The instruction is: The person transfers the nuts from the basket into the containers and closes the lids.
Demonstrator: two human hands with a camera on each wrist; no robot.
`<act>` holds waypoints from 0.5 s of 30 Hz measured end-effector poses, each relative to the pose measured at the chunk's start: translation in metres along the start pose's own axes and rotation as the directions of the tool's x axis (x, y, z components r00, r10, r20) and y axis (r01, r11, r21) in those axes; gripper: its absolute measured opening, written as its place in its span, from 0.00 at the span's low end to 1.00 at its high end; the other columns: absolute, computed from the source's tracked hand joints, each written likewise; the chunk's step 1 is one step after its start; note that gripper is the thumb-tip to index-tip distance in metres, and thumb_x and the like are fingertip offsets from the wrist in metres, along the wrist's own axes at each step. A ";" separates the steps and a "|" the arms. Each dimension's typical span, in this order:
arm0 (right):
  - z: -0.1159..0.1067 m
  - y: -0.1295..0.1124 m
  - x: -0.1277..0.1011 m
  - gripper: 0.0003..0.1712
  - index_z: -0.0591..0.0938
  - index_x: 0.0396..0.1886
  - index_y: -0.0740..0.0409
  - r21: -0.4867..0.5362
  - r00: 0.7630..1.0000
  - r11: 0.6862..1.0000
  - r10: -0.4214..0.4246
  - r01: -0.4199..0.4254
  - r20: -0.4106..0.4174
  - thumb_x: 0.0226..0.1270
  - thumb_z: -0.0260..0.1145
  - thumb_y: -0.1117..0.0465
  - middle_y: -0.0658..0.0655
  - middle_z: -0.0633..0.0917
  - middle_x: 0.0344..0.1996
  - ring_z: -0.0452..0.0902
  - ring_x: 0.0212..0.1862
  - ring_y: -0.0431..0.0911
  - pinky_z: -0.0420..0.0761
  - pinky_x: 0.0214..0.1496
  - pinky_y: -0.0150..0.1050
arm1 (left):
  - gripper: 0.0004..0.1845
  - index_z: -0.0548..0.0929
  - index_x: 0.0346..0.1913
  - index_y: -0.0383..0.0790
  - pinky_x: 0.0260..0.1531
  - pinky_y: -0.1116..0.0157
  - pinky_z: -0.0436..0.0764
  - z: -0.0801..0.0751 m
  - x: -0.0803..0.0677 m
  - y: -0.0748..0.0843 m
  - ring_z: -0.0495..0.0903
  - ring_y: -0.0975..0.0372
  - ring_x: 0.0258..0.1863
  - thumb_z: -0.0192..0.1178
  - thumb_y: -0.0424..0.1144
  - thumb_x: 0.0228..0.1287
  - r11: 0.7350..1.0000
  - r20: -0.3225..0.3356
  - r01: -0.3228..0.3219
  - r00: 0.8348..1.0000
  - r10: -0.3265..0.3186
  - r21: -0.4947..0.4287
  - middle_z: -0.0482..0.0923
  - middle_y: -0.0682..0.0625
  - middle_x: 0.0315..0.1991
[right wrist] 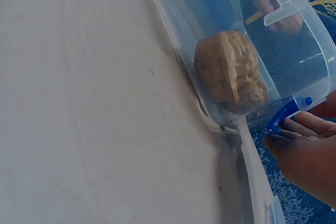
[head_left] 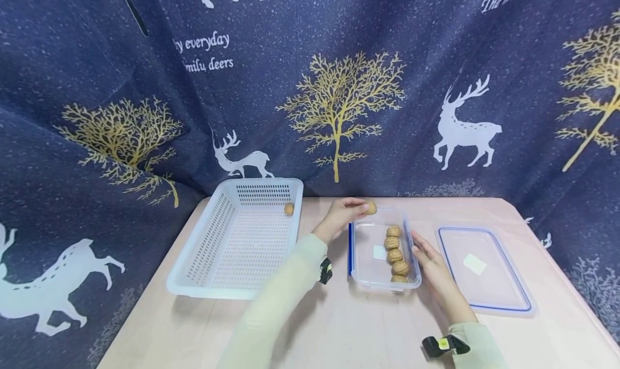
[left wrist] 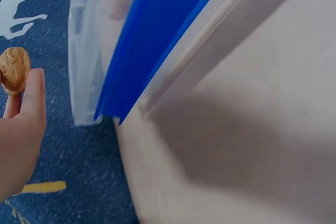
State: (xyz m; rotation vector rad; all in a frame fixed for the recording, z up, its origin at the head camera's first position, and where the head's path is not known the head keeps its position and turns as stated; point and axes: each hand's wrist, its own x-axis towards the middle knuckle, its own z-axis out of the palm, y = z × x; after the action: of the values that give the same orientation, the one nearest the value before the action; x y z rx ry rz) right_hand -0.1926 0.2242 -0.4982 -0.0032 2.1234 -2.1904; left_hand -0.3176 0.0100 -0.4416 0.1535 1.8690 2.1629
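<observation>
With its fingertips, my left hand pinches a walnut over the back left of a clear plastic food container. In the left wrist view the same walnut sits between thumb and fingers, beside the container's blue side flap. Several walnuts form a row along the container's right inner side. My right hand rests at the container's right wall, fingers fairly straight. In the right wrist view its fingers lie by a blue clip, and walnuts show through the clear wall.
A white perforated basket stands at the left with one walnut in its far right corner. To the right lies a clear lid with a blue seal. A dark blue cloth with deer and trees hangs behind the table.
</observation>
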 end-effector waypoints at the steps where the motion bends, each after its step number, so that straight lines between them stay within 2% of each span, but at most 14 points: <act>1: 0.000 0.000 0.000 0.32 0.43 0.76 0.60 -0.001 1.000 1.000 -0.002 0.002 0.000 0.80 0.42 0.60 0.61 0.42 0.76 0.32 0.76 0.56 0.37 0.75 0.53 | 0.15 0.80 0.50 0.23 0.48 0.64 0.83 0.002 0.000 -0.003 0.84 0.53 0.44 0.64 0.26 0.61 1.000 0.001 0.003 1.000 -0.003 -0.004 0.82 0.36 0.47; 9: 0.000 0.001 0.001 0.32 0.44 0.76 0.61 0.002 1.000 1.000 -0.008 0.008 -0.003 0.80 0.43 0.59 0.62 0.42 0.76 0.33 0.75 0.57 0.38 0.75 0.53 | 0.14 0.79 0.50 0.23 0.44 0.65 0.84 0.023 -0.005 -0.023 0.84 0.53 0.43 0.63 0.26 0.61 1.000 -0.017 0.010 1.000 -0.010 -0.001 0.82 0.37 0.45; 15: 0.000 0.001 0.001 0.33 0.44 0.76 0.61 0.011 1.000 1.000 -0.005 0.005 -0.002 0.79 0.43 0.59 0.62 0.42 0.76 0.32 0.75 0.57 0.37 0.75 0.53 | 0.13 0.80 0.49 0.24 0.43 0.66 0.84 0.035 -0.007 -0.034 0.84 0.58 0.37 0.62 0.26 0.62 0.996 -0.046 0.013 0.999 -0.009 0.086 0.83 0.40 0.43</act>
State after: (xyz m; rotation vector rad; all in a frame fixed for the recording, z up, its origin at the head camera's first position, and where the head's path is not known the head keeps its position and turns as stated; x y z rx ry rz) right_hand -0.1937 0.2236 -0.4993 -0.0055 2.1150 -2.2053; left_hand -0.2973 0.0461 -0.4687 0.1113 1.9852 2.0957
